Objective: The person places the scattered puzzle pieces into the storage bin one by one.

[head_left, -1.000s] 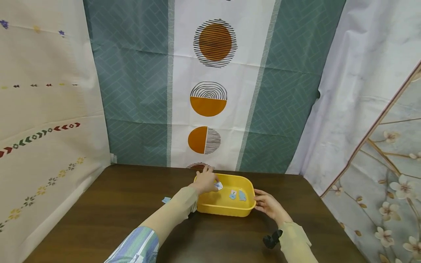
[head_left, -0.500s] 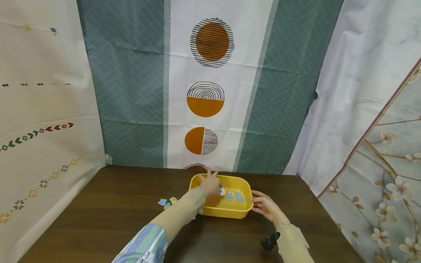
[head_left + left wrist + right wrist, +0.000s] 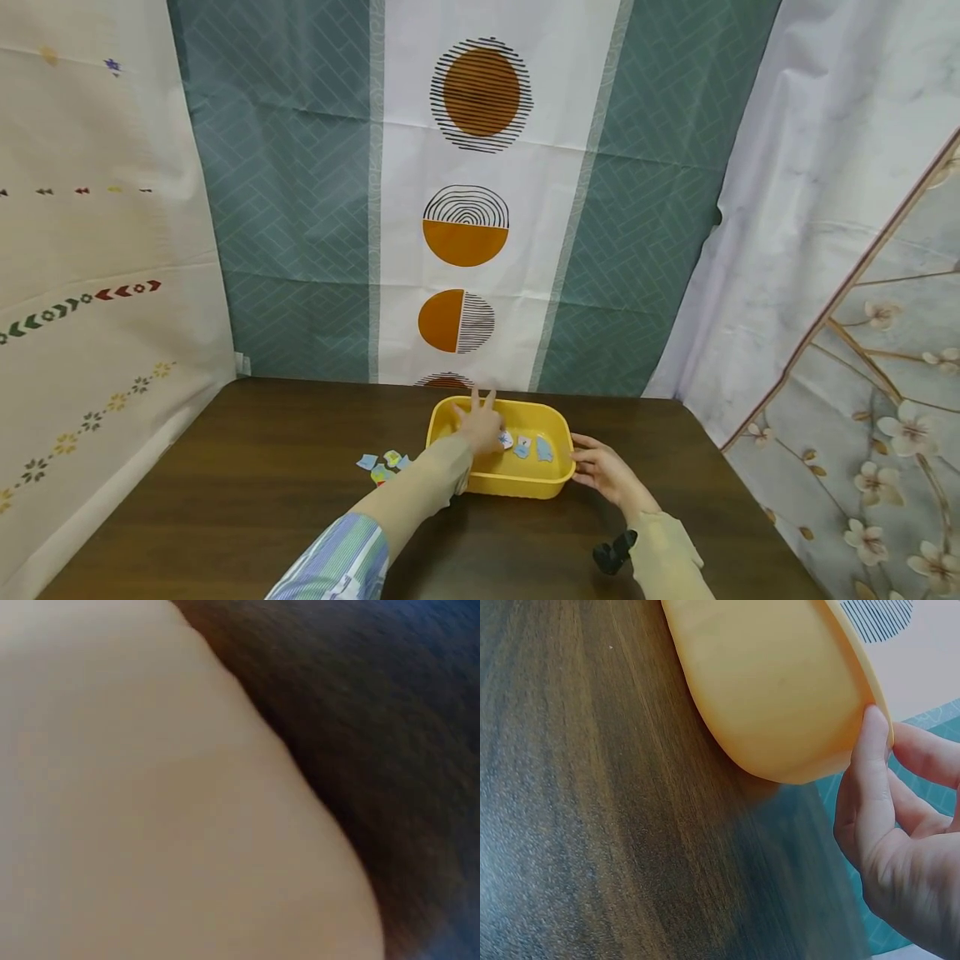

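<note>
In the head view, my left hand (image 3: 480, 429) reaches over the left half of a yellow tray (image 3: 517, 485). Thumb and index finger pinch a small white piece with a blue mark (image 3: 506, 439), while other fingers point up and away. Just right of it, a pale blue piece with a white part (image 3: 522, 448) and a blue piece (image 3: 543, 450) lie on the tray floor. My right hand (image 3: 600, 468) grips the tray's right end; the right wrist view shows the thumb (image 3: 871, 742) over the rim and fingers behind. Skin and dark surface blur across the left wrist view.
Several small flat pieces (image 3: 381, 473), blue, yellow-green and red, lie on the dark wooden table (image 3: 300, 517) left of the tray, partly behind my left forearm. A patterned curtain (image 3: 465, 250) hangs behind the table, with light cloths at both sides.
My left hand has moved right and lower over the tray with the white piece, uncovering more loose pieces on the table. My right hand keeps its grip; the view has shifted slightly.
</note>
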Available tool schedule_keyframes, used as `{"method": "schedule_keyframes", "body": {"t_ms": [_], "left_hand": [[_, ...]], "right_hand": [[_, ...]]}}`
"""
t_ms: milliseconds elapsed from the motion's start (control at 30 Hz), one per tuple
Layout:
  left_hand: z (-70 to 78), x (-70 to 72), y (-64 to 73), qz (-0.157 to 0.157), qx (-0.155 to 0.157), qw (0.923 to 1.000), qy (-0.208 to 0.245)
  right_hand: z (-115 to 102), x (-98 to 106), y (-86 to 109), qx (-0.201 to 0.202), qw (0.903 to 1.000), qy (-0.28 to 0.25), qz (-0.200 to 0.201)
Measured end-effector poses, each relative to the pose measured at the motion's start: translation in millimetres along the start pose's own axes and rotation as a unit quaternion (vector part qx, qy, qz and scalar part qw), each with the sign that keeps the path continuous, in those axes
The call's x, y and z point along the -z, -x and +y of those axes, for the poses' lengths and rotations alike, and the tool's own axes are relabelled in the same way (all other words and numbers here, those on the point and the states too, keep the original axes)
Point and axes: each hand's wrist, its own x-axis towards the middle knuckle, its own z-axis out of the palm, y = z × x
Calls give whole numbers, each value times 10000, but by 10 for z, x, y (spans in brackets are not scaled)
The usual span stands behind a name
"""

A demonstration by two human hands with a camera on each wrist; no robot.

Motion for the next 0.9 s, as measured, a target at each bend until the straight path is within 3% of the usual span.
{"method": "schedule_keyframes", "body": {"t_ms": [200, 600, 900], "left_hand": [[-27, -60, 9, 132, -44, 9999, -11], [15, -45, 26, 230, 37, 9990, -372], [21, -50, 24, 158, 58, 9989, -441]], "right_hand": [[0, -16, -4, -41, 9999, 72, 136], [-19, -2, -6, -13, 10000, 22, 69], [-14, -5, 0, -32, 9999, 49, 119]]}}
